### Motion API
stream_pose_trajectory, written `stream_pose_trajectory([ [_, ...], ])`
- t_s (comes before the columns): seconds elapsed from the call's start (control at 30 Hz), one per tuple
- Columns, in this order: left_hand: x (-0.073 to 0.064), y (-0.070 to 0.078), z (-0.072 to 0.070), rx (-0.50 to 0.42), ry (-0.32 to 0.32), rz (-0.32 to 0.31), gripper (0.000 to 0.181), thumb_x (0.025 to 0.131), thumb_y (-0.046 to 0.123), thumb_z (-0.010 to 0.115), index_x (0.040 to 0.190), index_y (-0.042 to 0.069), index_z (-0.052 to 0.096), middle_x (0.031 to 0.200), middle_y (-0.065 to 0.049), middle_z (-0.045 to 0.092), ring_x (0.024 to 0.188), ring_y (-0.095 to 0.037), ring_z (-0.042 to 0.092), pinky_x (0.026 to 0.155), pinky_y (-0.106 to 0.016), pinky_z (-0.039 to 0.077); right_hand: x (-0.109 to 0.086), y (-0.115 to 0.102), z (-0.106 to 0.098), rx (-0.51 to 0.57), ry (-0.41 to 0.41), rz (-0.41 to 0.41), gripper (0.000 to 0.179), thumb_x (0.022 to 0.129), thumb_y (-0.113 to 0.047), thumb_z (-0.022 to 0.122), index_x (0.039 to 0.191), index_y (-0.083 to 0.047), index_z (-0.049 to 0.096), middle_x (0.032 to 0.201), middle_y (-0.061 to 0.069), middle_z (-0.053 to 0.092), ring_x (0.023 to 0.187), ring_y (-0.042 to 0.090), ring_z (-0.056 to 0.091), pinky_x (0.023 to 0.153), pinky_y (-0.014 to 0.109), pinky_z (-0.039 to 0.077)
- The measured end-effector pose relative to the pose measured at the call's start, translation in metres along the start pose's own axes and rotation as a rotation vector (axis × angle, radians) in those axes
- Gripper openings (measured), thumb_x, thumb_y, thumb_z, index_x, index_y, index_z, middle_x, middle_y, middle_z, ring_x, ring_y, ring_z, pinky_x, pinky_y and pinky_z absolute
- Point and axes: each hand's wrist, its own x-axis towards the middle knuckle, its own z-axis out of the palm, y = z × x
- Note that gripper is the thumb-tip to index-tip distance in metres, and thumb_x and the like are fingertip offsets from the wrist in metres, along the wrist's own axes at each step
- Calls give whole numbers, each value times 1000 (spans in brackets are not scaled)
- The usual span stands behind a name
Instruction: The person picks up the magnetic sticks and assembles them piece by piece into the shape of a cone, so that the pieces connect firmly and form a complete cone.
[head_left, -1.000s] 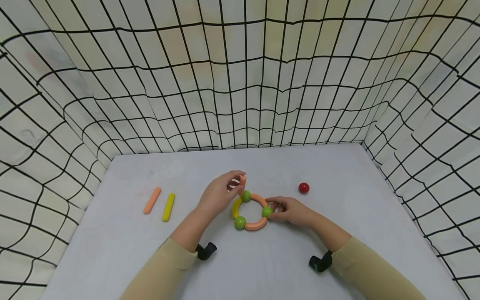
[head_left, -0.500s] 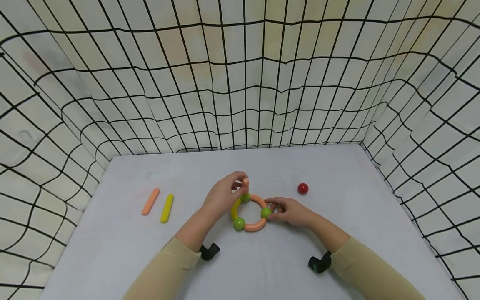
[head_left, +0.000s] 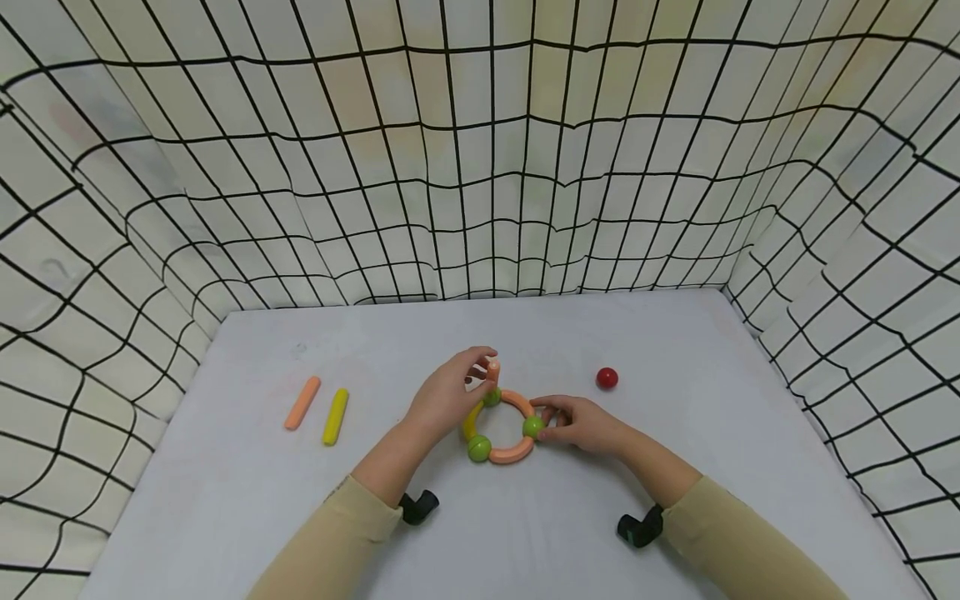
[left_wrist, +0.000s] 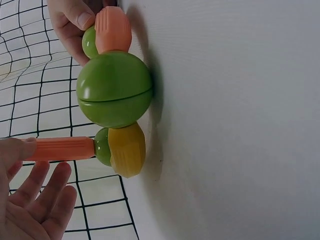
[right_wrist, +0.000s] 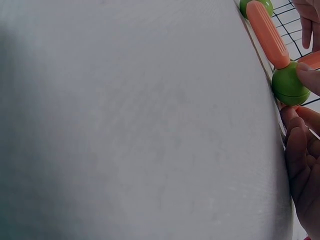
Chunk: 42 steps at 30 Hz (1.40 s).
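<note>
Three green balls, two orange curved bars (head_left: 512, 454) and a yellow curved bar (head_left: 471, 422) form a ring on the white table. My left hand (head_left: 444, 398) pinches an orange rod (left_wrist: 62, 149) between thumb and index finger, its other fingers spread. That rod stands upright, its lower end at the top of the far green ball (left_wrist: 102, 146). On the ring's right side, my right hand (head_left: 588, 426) holds the green ball (head_left: 533, 427) between thumb and fingers. The near-left green ball (left_wrist: 115, 90) has a groove round its middle; no hand touches it.
An orange stick (head_left: 302, 403) and a yellow stick (head_left: 335, 417) lie at the table's left. A red ball (head_left: 607, 378) rests beyond the right hand. Black grid netting (head_left: 465, 175) over white walls encloses the table's back and sides.
My left hand has moved slightly right and toward me, bringing the orange rod upright over the far green ball. The right hand stays on its ball.
</note>
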Motion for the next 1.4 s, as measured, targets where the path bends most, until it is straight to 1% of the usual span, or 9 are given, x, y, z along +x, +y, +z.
stream_pose_trajectory([
  [0.2, -5, -5, -2, 5, 16, -14, 48, 94, 24, 69, 139, 22, 53, 124, 3, 61, 111, -17, 60, 93, -39, 50, 0, 0, 0, 0, 6, 3, 54, 89, -31, 75, 137, -16, 59, 100, -4, 61, 77, 16, 52, 63, 24, 41],
  [0.33, -12, -10, -3, 21, 16, -43, 46, 94, 24, 68, 138, 20, 54, 123, 2, 61, 108, -18, 60, 90, -39, 51, -1, 1, 0, 9, 8, 0, 53, 88, -30, 76, 137, -19, 58, 101, -4, 61, 80, 17, 52, 65, 25, 42],
  [0.47, -19, -16, -2, 60, -13, -73, 43, 95, 26, 68, 136, 21, 56, 119, 4, 61, 106, -15, 61, 84, -37, 52, -2, 1, 0, 29, 9, -19, 52, 89, -28, 76, 137, -21, 58, 102, -3, 61, 80, 18, 53, 66, 26, 44],
  [0.67, -31, -23, -3, 120, -84, -96, 39, 94, 27, 69, 131, 21, 60, 113, 7, 61, 98, -12, 60, 75, -32, 51, -2, 2, -2, 45, 0, -58, 41, 91, -26, 74, 129, -22, 62, 101, -3, 62, 79, 18, 53, 65, 26, 43],
  [0.77, -38, -25, -3, 136, -133, -85, 36, 93, 26, 70, 128, 20, 62, 109, 7, 62, 92, -11, 59, 73, -31, 50, -2, 3, -2, 47, -7, -65, 35, 91, -24, 73, 125, -21, 64, 100, -2, 61, 77, 17, 52, 64, 25, 43],
  [0.87, -45, -26, -3, 146, -182, -53, 33, 93, 26, 70, 124, 20, 64, 105, 7, 62, 88, -10, 57, 72, -30, 48, -3, 3, -2, 46, -11, -59, 33, 92, -23, 72, 123, -20, 65, 99, -2, 61, 77, 17, 52, 64, 25, 43],
  [1.03, -55, -23, -2, 155, -235, -1, 29, 92, 27, 71, 120, 19, 67, 102, 7, 62, 84, -10, 55, 73, -31, 48, -4, 3, -2, 47, -10, -65, 31, 92, -22, 71, 122, -19, 65, 99, 0, 60, 78, 17, 52, 65, 25, 42],
  [1.2, -60, -21, 4, 190, -254, 29, 26, 90, 28, 74, 114, 20, 69, 95, 8, 58, 82, -9, 54, 71, -30, 47, -5, 2, -1, 65, -6, -66, 31, 93, -18, 70, 123, -17, 65, 101, 1, 60, 79, 18, 50, 65, 26, 41],
  [1.4, -59, -22, 8, 237, -244, 49, 28, 88, 31, 77, 113, 22, 70, 93, 10, 56, 80, -7, 54, 69, -29, 46, -4, 3, -1, 73, -17, -53, 30, 94, -17, 68, 124, -19, 65, 102, 0, 60, 78, 19, 52, 63, 25, 44],
])
